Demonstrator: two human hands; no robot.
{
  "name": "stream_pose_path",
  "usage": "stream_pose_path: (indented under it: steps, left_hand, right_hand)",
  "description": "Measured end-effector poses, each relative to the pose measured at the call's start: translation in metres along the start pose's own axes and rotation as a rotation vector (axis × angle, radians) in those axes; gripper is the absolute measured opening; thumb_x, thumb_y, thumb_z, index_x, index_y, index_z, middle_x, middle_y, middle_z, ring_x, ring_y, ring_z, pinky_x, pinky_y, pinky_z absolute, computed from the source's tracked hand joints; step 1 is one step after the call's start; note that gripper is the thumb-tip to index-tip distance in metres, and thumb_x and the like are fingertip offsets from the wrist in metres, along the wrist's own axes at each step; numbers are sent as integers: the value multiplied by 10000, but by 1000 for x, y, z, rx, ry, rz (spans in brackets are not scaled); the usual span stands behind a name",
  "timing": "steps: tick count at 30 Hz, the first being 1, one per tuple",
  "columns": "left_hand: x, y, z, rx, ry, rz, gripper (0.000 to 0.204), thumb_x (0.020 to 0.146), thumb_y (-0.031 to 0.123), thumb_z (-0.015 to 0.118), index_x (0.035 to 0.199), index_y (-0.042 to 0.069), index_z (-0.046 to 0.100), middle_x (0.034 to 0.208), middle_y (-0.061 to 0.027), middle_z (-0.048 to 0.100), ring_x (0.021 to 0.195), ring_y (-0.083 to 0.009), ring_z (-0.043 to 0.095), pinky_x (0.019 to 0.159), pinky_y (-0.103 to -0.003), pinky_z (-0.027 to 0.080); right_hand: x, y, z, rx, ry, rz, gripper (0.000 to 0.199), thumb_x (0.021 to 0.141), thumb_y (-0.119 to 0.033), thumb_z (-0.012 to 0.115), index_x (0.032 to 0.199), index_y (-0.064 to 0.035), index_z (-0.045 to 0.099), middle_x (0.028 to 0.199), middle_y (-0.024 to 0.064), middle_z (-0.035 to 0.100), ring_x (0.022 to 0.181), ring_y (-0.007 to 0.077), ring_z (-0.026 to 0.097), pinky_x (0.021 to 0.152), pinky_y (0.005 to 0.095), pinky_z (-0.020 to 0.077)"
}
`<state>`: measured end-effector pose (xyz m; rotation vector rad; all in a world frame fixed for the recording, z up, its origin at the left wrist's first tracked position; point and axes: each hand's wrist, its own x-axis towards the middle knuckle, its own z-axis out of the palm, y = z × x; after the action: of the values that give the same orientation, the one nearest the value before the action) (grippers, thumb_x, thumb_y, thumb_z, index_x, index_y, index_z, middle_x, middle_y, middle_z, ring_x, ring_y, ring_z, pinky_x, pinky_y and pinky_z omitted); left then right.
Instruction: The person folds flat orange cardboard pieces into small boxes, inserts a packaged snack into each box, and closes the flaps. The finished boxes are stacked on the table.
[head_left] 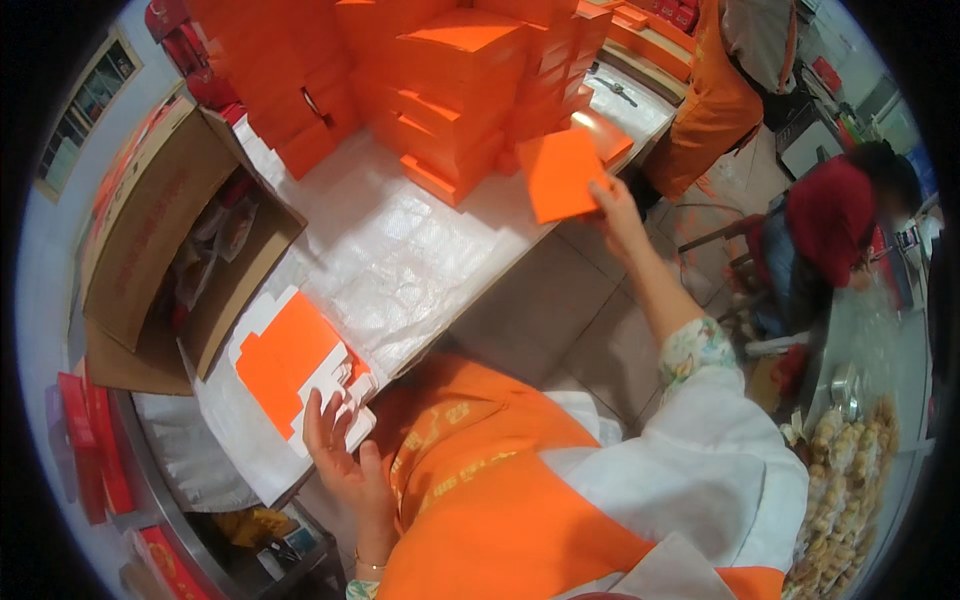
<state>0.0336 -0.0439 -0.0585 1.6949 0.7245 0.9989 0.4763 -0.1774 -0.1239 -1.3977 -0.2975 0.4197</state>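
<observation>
My right hand is stretched out over the far right edge of the table, closed on one side of an orange cardboard box. Its fingertips are partly behind the box. At the near table edge my left hand has its fingers spread, the tips at the edge of a stack of flat box blanks. These blanks are orange on top with white flaps, several lying on one another. Behind the held box another orange box lies at the table edge.
Tall stacks of orange boxes stand at the back of the white-covered table. An open brown carton holding plastic-wrapped items is at the left. A person in orange stands at the far right; another in dark red sits nearby.
</observation>
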Motion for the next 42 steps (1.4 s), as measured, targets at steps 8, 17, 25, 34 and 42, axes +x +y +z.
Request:
stream_pose_path:
  steps: [8,17,25,34,42]
  left_hand:
    - [2,-8,0,-4,88,-54,675,727,-135,368,1392,-22,405,1432,-143,415,1248,-273,496,1050,-397,427]
    - [8,-11,-5,81,90,-48,434,901,-3,432,1332,-28,476,1393,-143,464,1225,-255,518,1040,-387,426]
    - [7,-27,-29,65,226,-141,344,937,16,495,1276,-12,546,1295,-123,561,1172,-214,560,1003,-337,451]
    - [12,-72,-76,559,486,-191,331,899,50,582,1224,-18,573,1266,-146,523,1169,-288,521,953,-383,445]
    - [43,-102,-96,800,319,-212,382,881,109,619,1227,-50,584,1135,-182,547,1089,-333,511,970,-402,419]
  right_hand:
    - [157,-36,-91,-140,293,147,439,903,-354,671,1209,-41,628,1051,56,656,824,151,612,612,287,517]
    - [196,2,-101,-358,365,71,436,896,-355,679,1216,-70,598,991,33,593,822,131,545,669,286,516]
    - [197,12,-102,-375,94,105,284,927,-326,608,1060,-82,552,752,61,555,632,174,549,572,314,464]
    - [83,36,15,-533,180,-640,304,925,-167,600,1148,39,579,1113,128,607,1016,240,570,918,371,469]
    - [-121,75,282,-618,-838,-357,323,938,-177,580,1234,-54,623,1071,172,581,941,268,601,832,362,506]
